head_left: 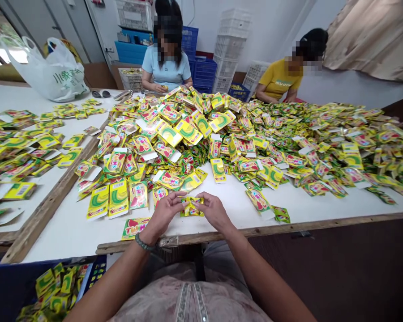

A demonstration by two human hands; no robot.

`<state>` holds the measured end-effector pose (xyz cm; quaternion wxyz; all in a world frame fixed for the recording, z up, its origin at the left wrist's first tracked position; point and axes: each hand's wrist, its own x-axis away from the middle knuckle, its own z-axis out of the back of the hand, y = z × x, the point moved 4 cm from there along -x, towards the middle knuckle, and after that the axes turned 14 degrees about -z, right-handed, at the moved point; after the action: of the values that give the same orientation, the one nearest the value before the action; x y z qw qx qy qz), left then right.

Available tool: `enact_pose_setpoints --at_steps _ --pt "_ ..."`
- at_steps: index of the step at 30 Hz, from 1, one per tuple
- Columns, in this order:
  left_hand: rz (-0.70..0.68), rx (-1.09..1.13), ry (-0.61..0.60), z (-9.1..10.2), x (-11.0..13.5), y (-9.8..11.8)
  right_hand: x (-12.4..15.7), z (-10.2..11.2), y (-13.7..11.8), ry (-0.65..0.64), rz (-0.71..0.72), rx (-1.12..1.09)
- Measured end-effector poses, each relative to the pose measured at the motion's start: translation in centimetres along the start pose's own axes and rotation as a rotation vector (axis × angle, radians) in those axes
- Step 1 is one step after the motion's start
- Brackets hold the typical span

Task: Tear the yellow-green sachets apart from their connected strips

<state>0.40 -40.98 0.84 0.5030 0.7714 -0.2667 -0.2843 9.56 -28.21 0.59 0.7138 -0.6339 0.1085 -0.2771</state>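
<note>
Both my hands meet over the near edge of the white table. My left hand and my right hand each pinch one end of a small yellow-green packet, held just above the tabletop. A beaded bracelet is on my left wrist. A big heap of yellow, green and red packets lies just beyond my hands. A single packet lies flat to the left of my left hand.
Two people sit at the far side: one in a light blue top, one in a yellow top. A white plastic bag stands far left. A blue crate of packets sits at lower left. White and blue crates are stacked by the wall.
</note>
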Motion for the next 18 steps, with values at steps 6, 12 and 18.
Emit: enact_pose_setpoints --at_steps 6,12,18 --pt "0.040 -0.003 0.179 0.9 0.0 -0.5 0.6 0.4 -0.4 0.064 -0.054 -0.267" --pt "-0.054 0.056 0.186 0.0 0.4 -0.4 0.5 -0.7 0.6 0.199 -0.002 -0.195" --pt "-0.028 -0.075 0.074 0.5 0.8 -0.2 1.0 -2.1 1.2 -0.097 -0.037 -0.112"
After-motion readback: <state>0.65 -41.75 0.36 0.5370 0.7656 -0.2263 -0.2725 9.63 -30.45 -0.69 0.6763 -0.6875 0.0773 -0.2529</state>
